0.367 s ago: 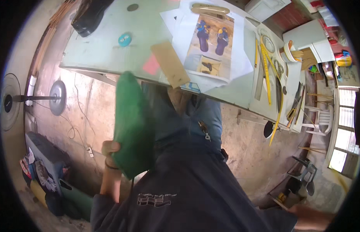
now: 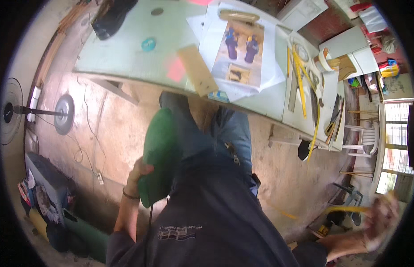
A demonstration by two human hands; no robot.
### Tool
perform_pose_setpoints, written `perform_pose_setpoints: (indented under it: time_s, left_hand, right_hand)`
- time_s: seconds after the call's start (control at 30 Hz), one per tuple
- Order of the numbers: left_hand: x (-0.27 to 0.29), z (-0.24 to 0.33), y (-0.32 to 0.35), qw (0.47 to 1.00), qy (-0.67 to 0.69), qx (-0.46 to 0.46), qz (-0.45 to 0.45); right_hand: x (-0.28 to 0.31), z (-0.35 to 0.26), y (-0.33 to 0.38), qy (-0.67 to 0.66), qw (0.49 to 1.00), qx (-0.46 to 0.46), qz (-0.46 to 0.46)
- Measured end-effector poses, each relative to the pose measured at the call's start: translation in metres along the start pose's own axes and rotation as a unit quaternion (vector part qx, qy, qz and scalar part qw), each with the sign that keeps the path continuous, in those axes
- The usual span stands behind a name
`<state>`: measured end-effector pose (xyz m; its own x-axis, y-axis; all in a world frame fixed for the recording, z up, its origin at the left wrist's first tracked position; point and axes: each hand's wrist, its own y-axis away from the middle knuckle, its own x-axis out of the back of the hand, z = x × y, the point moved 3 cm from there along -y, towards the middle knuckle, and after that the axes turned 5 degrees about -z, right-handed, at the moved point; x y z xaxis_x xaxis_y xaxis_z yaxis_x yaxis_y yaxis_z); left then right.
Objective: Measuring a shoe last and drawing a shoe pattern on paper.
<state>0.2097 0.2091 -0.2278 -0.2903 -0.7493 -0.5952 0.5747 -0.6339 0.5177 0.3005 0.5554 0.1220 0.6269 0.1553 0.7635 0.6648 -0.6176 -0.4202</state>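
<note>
Apparently at the step of handling one green shoe last [image 2: 159, 149], gripped near its heel end in the left hand [image 2: 140, 172], beside the left thigh and below the near edge of the desk [image 2: 122, 58]; one blurred yellow strip [image 2: 347, 208], probably measuring tape, seemingly pinched in the right hand [image 2: 379, 222], well out to the side. To bring strip and last together, likely calls for drawing both hands closer, left grip steady. Counting on the desk: one black shoe [image 2: 110, 21], one tan board [image 2: 196, 70], one colour photo print [image 2: 242, 46].

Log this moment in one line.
left hand: gripping green shoe last | right hand: blurred, yellow strip alongside | table: printed photo, black shoe
</note>
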Motion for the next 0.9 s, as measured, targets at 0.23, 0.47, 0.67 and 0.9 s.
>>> perform_pose_setpoints:
  time_s: [0.23,0.47,0.67,0.9]
  left_hand:
    - [-0.078,0.082,-0.021,0.978,-0.13,-0.163,0.016]
    - [-0.093,0.224,-0.119,0.949,-0.198,-0.243,0.033]
    - [-0.069,0.314,-0.131,0.966,-0.194,-0.16,0.053]
    - [-0.054,0.326,-0.151,0.952,-0.273,-0.126,0.049]
  right_hand:
    - [-0.156,0.129,-0.031,-0.063,0.987,0.039,-0.146]
    - [-0.193,0.107,-0.043,-0.181,0.961,0.016,-0.209]
    - [-0.189,0.15,-0.026,-0.26,0.943,0.044,-0.203]
    - [-0.194,0.137,-0.062,-0.123,0.972,0.035,-0.195]
